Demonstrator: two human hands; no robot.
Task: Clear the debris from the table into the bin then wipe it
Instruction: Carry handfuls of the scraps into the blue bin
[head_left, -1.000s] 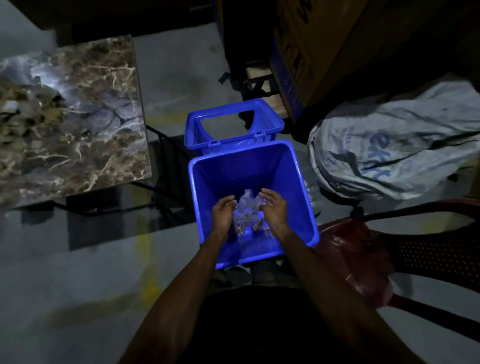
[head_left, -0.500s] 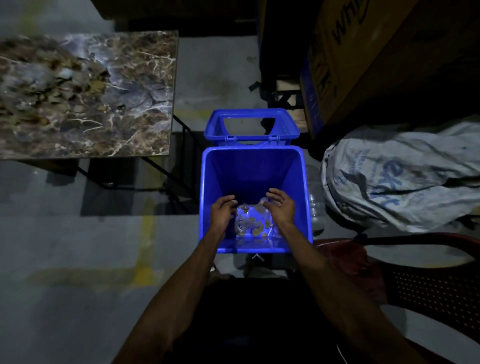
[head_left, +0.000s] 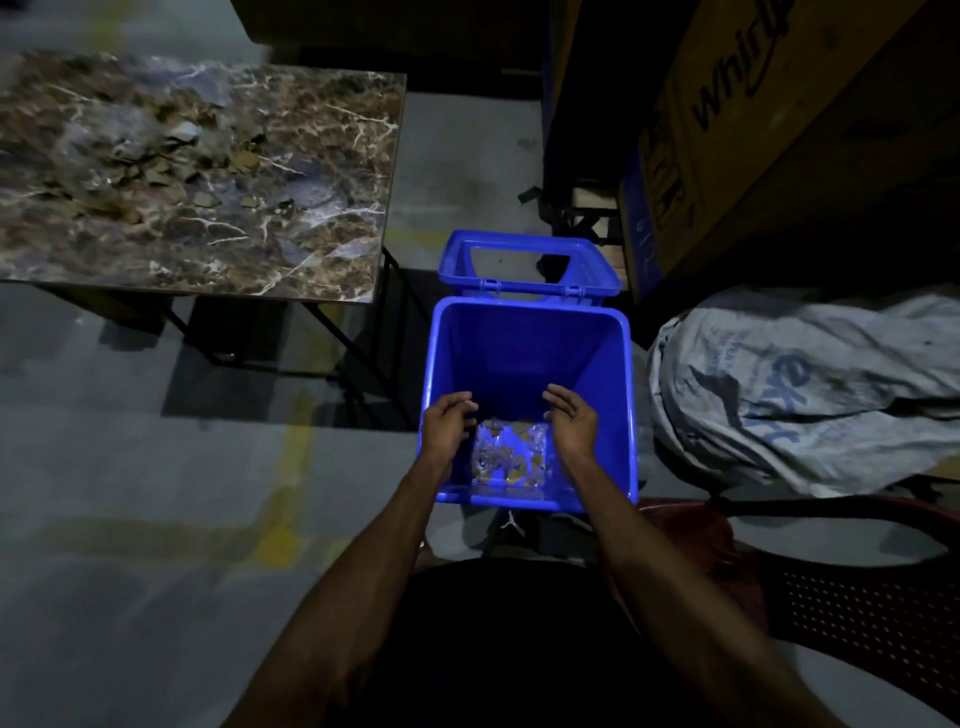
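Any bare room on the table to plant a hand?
Bare strip along the table near edge and right corner by the bin. Debris crowds the middle and left; dim light hides small bits.

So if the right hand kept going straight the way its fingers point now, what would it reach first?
The right hand points forward and slightly inward over the open blue bin. Going straight on, it would probably meet the bin's far inner wall first, passing above the debris at the bottom. Depth is uncertain from this single view.

Both my hands over the blue bin (head_left: 530, 348), left hand (head_left: 448, 422) and right hand (head_left: 572, 420) loosely cupped, holding nothing. Debris (head_left: 511, 453) in bin bottom; scraps (head_left: 208, 161) on marble table (head_left: 322, 249) upper left.
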